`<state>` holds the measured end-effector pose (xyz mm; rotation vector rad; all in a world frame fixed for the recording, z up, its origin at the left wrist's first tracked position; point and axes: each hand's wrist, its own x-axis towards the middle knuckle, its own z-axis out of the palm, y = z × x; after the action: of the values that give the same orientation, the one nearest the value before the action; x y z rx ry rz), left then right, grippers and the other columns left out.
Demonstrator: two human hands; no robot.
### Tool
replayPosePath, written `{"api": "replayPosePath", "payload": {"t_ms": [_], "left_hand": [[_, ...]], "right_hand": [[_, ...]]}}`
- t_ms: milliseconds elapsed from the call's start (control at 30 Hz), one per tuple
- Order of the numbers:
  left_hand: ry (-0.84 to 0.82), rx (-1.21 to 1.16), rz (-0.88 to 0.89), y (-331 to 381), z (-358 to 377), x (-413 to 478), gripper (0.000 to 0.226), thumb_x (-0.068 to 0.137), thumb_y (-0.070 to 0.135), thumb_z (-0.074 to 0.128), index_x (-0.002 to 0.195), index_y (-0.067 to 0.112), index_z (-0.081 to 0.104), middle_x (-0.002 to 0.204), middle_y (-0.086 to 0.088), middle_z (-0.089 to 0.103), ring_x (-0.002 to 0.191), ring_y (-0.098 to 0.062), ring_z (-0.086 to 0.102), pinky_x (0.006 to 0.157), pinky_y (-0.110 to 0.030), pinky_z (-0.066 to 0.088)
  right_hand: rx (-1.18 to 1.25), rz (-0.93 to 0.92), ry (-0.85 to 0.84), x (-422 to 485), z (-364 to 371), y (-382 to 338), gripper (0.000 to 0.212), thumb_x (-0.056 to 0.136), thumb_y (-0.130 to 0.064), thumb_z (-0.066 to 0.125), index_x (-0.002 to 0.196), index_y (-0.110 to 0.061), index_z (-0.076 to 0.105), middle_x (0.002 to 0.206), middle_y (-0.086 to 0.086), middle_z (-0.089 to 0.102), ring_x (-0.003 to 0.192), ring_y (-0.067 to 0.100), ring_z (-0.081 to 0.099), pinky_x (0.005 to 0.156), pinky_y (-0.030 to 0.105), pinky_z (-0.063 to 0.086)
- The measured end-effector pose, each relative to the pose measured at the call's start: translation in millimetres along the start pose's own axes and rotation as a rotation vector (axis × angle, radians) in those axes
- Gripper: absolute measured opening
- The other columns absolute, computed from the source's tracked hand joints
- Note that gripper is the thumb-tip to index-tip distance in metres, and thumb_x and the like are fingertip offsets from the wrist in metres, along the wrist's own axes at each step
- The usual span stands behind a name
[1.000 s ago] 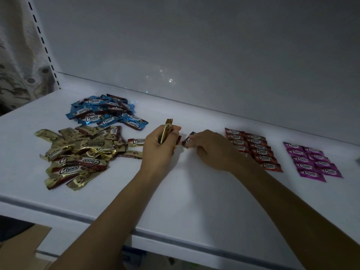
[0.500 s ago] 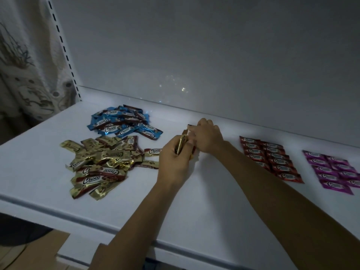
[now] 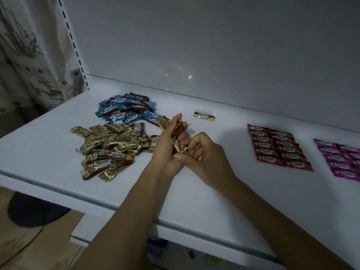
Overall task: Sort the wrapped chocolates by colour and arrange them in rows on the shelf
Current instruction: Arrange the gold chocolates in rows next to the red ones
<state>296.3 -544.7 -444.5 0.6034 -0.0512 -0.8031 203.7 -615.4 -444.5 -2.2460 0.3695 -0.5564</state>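
head view, dim light: a plain grey back panel point(image 3: 214, 45) fills the upper half. below it a white shelf point(image 3: 194, 191) runs across the frame, its front lip along the bottom. at far left hangs a pale patterned curtain point(image 3: 29, 55), and beside it a white slotted upright point(image 3: 75, 47) stands at the shelf's left end. under the shelf's left corner lie brown cardboard point(image 3: 42, 242) and a dark round shape point(image 3: 29, 211) too dim to identify.

on the shelf's left part a loose gold pile point(image 3: 109, 149) of wrapped chocolates lies jumbled, and a smaller blue pile point(image 3: 126, 111) sits just behind it, touching. well to the right, red chocolates point(image 3: 278, 147) lie flat in 2 neat columns. the purple chocolates point(image 3: 341, 158) lie beside those, also in 2 columns, cut off by the right edge.

both forearms reach in from the bottom and meet mid-shelf, between the piles and the rows. the left hand point(image 3: 167, 147) grips a gold bundle point(image 3: 178, 140) of several chocolates, held upright above the shelf. the right hand point(image 3: 204, 152) has curled fingers and its thumb pinching the bundle's lower end. behind the hands, near the back panel, 1 single gold chocolate point(image 3: 204, 115) lies flat on its own.
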Motion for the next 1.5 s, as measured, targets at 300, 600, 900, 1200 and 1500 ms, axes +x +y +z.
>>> {"api": "replayPosePath", "payload": {"t_ms": [300, 600, 900, 1200, 1500], "left_hand": [[0.021, -0.103, -0.055, -2, -5, 12, 0.009, 0.098, 0.018, 0.051, 0.092, 0.012, 0.052, 0.069, -0.001, 0.051, 0.053, -0.008, 0.045, 0.048, -0.017, 0.040], [-0.102, 0.251, -0.035, -2, 3, 4, 0.023, 0.089, 0.039, 0.056, 0.095, 0.017, 0.058, 0.058, 0.005, 0.040, 0.044, -0.005, 0.029, 0.041, -0.016, 0.022], [-0.185, 0.612, 0.095, -12, 9, -5, 0.010, 0.093, 0.017, 0.058, 0.083, 0.016, 0.060, 0.061, -0.005, 0.045, 0.044, -0.010, 0.033, 0.042, -0.020, 0.029], [-0.100, 0.594, 0.146, -13, 8, -6, 0.018, 0.095, 0.006, 0.054, 0.078, 0.013, 0.055, 0.061, -0.005, 0.043, 0.044, -0.010, 0.033, 0.041, -0.020, 0.028], [-0.049, 0.546, 0.163, -14, 10, -4, 0.017, 0.097, 0.008, 0.052, 0.082, 0.015, 0.059, 0.057, -0.003, 0.042, 0.043, -0.010, 0.030, 0.040, -0.018, 0.026]], "right_hand": [[0.424, 0.109, 0.099, 2, -16, 11, 0.016, 0.094, -0.004, 0.052, 0.083, 0.001, 0.063, 0.065, 0.014, 0.064, 0.045, 0.011, 0.056, 0.044, 0.020, 0.039], [-0.009, -0.193, 0.534, 8, -39, 36, 0.008, 0.088, -0.013, 0.066, 0.095, -0.016, 0.071, 0.088, -0.007, 0.063, 0.075, 0.005, 0.060, 0.062, 0.008, 0.043], [-0.318, -0.543, 0.619, 9, -42, 42, 0.012, 0.084, -0.006, 0.068, 0.093, 0.002, 0.072, 0.098, 0.016, 0.063, 0.093, 0.020, 0.059, 0.085, 0.020, 0.048], [0.518, 0.015, 0.328, 9, -43, 27, 0.032, 0.080, -0.020, 0.075, 0.109, -0.026, 0.062, 0.091, -0.005, 0.072, 0.070, 0.011, 0.068, 0.059, 0.018, 0.050], [0.123, 0.274, 0.297, 14, -50, 50, 0.013, 0.090, -0.017, 0.063, 0.080, -0.011, 0.069, 0.055, 0.000, 0.065, 0.040, 0.004, 0.049, 0.043, 0.020, 0.037]]}}
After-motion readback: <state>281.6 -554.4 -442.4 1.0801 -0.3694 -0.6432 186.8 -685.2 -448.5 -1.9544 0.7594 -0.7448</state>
